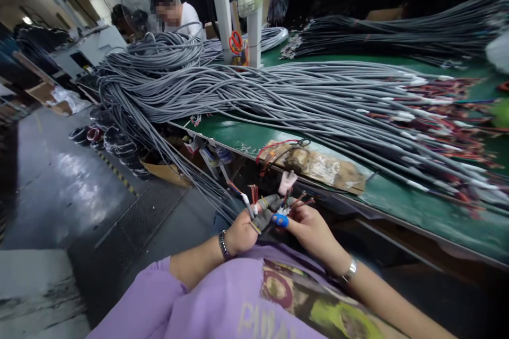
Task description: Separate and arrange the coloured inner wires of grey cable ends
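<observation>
My left hand point(243, 232) is closed around the end of a grey cable point(247, 204) whose thin coloured wires stick out upward; grey cots cover some fingertips. My right hand point(308, 225), with a blue cot on one fingertip, pinches the loose wire ends point(296, 200) just to the right of the left hand. Both hands work below the front edge of a green bench point(401, 198), in front of my purple shirt. A bunch of grey cables hangs from the bench down to my left hand.
A huge pile of grey cables point(278, 90) with stripped coloured ends covers the bench. A taped brown pad point(318, 165) sits at its edge. Two white posts point(220, 5) with orange scissors point(236, 42) stand behind. Another person point(175, 10) sits far left by a fan.
</observation>
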`<action>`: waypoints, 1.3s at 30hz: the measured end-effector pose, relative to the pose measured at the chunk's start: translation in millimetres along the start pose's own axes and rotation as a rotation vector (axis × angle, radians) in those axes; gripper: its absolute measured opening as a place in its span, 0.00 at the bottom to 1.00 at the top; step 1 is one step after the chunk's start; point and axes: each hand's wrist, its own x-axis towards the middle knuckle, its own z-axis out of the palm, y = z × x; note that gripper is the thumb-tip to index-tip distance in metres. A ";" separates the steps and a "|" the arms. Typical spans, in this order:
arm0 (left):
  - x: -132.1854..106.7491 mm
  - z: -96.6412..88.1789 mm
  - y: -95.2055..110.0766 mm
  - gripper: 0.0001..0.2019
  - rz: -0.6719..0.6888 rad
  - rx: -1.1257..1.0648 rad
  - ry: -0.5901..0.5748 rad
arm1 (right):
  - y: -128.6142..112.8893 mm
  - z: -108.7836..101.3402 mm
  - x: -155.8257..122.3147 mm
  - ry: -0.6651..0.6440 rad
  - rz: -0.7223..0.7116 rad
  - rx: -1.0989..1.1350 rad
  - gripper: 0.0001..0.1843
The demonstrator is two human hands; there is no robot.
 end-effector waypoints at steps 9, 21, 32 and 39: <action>-5.1 -11.0 -14.9 0.33 -0.361 0.101 -0.166 | 10.4 -0.3 0.8 -0.070 0.022 -0.009 0.21; 2.6 -11.8 -15.4 0.29 -0.327 0.017 0.060 | 10.4 -15.5 2.2 -0.025 -0.072 -0.044 0.18; -4.0 -5.2 -2.0 0.28 -0.353 0.320 0.009 | 19.7 -9.4 7.7 0.081 0.160 0.233 0.23; -0.5 -1.2 -6.4 0.26 -0.291 0.258 0.191 | 13.9 -3.5 10.8 0.110 0.106 0.129 0.24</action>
